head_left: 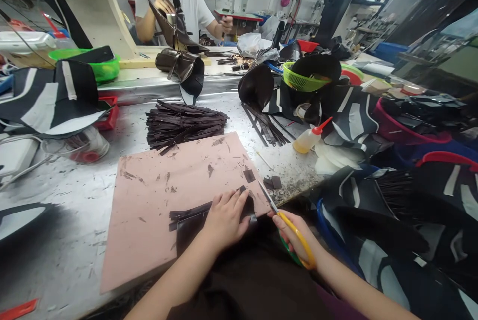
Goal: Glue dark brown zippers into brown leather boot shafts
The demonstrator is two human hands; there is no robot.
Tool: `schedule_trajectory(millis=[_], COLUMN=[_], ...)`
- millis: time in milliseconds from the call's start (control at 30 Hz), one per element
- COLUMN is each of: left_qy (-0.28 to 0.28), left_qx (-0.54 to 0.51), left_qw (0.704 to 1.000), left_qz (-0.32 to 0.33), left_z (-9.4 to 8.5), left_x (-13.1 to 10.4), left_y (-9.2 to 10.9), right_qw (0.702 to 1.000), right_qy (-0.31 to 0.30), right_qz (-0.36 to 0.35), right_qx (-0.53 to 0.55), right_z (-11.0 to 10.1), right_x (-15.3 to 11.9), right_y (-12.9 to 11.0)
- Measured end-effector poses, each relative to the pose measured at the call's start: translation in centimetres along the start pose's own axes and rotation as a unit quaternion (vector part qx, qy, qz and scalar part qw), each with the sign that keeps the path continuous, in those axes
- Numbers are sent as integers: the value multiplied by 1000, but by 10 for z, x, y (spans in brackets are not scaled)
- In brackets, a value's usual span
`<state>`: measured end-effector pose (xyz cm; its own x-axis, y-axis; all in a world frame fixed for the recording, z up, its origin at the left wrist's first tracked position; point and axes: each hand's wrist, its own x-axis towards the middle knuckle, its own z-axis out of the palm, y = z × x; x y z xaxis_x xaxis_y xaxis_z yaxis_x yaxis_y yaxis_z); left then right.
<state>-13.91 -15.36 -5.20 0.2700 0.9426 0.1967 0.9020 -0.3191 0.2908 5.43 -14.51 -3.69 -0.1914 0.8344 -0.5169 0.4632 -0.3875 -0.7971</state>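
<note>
My left hand lies flat with fingers spread on a dark leather piece at the front edge of a pinkish board. A dark strip runs along the leather's upper edge and passes under my fingers. My right hand is closed around scissors with yellow and green handles. Their blades point up and away from me, over the board's right edge. Small dark scraps lie near the blade tips. A bundle of dark strips rests behind the board.
A glue bottle with a red nozzle stands right of the board. Bins of cut leather pieces, including a magenta basket, crowd the right side. Across the table a person in a white shirt sits behind a sewing machine.
</note>
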Motion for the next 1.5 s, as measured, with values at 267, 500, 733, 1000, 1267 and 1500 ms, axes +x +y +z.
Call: schedule_trajectory(millis=[267, 500, 733, 1000, 1267, 1500], left_qy=[-4, -131, -127, -154, -138, -156], left_qx=[20, -88, -75, -82, -78, -110], left_qw=[991, 953, 953, 944, 947, 930], left_qz=[-133, -258, -266, -281, -280, -313], left_z=[-3, -25, -31, -29, -33, -31], left_x=[11, 40, 46, 49, 45, 49], left_y=[0, -3, -1, -5, 5, -3], right_qw=[860, 777, 779, 825, 880, 851], right_qy=[261, 196, 137, 88, 149, 212], right_qz=[14, -429, -537, -501, -400, -376], right_qx=[-439, -417, -294, -247, -210, -301], right_z=[-107, -53, -16, -26, -29, -47], right_x=[63, 99, 107, 98, 108, 96], right_y=[-5, -29, -38, -32, -35, -4])
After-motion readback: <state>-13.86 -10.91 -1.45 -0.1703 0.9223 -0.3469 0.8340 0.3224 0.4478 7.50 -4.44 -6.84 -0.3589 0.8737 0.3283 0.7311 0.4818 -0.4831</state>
